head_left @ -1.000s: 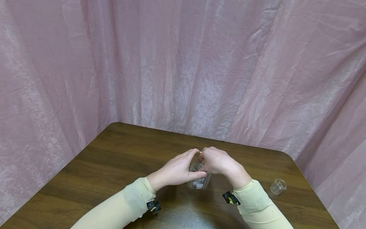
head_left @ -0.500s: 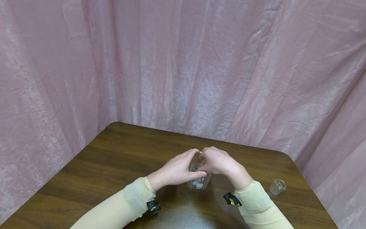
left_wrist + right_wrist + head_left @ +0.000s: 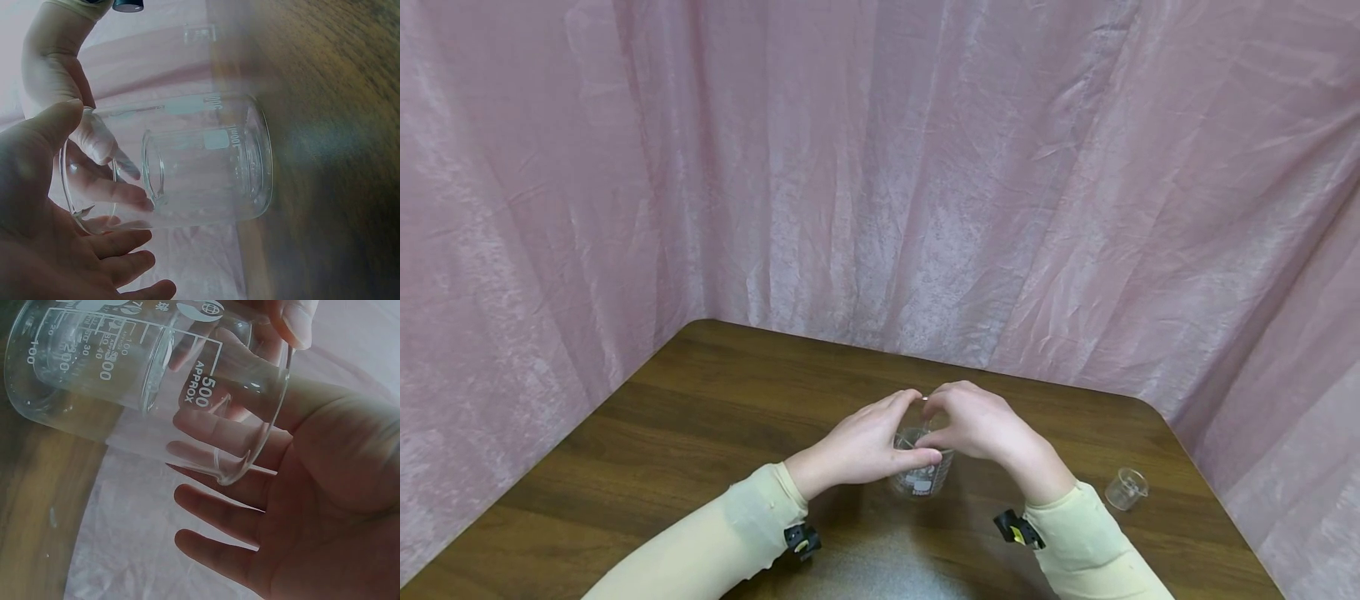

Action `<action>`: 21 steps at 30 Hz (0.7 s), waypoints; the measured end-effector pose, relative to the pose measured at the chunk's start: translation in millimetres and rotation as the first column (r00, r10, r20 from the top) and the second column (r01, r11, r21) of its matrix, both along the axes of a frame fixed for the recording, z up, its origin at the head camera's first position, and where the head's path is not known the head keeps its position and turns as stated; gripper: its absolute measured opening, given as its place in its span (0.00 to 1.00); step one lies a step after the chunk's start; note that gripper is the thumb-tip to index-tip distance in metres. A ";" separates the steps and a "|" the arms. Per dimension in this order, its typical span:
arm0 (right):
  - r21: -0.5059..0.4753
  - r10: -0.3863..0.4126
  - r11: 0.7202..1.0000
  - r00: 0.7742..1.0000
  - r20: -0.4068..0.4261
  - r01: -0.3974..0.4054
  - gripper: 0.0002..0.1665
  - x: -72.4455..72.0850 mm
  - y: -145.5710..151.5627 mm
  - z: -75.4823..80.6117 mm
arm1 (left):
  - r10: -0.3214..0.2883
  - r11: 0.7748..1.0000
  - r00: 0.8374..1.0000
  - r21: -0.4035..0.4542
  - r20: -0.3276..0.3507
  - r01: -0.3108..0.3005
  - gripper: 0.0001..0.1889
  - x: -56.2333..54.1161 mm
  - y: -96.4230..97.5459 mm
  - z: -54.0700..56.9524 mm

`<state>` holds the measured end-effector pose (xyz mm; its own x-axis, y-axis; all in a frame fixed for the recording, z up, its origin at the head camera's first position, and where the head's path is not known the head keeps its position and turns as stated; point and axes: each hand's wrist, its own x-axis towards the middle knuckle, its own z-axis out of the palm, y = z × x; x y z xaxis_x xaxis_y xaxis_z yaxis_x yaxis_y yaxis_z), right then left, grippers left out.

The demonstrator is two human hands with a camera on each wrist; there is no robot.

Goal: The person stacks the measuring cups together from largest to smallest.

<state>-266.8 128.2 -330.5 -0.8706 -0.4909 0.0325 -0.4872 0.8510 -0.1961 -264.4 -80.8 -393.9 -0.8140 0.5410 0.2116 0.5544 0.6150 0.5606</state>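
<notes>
Around the large beaker (image 3: 919,487), the left hand (image 3: 861,448) clasped the rim; partly inside, the right hand (image 3: 976,423) had thumb and fingers apart near the nested small beaker (image 3: 194,181). Steady bracing seemed wise. Rightward, another beaker (image 3: 1125,490) stood on the counter (image 3: 737,392).

Downward head view, close wrist views, beaker (image 3: 921,478) shared

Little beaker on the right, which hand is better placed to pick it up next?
Probably the right hand: it's nearer that little beaker, while the left hand holds the large beaker.
</notes>
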 end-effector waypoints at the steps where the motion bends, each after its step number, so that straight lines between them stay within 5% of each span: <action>1: -0.007 0.000 1.000 1.000 -0.008 0.000 0.18 0.6 0.8 0.0 | 0.001 1.000 1.000 0.000 0.000 -0.001 0.47 -0.3 0.2 -0.3; 21: -0.166 -0.027 0.986 0.996 -0.085 0.013 0.25 8.9 17.2 -6.6 | 0.015 1.000 1.000 -0.007 -0.001 -0.015 0.49 1.0 1.1 -0.4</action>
<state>-257.9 145.4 -337.1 -0.8706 -0.4549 0.1874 -0.4915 0.8202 -0.2927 -263.4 -79.6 -394.3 -0.8219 0.5303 0.2080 0.5454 0.6274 0.5558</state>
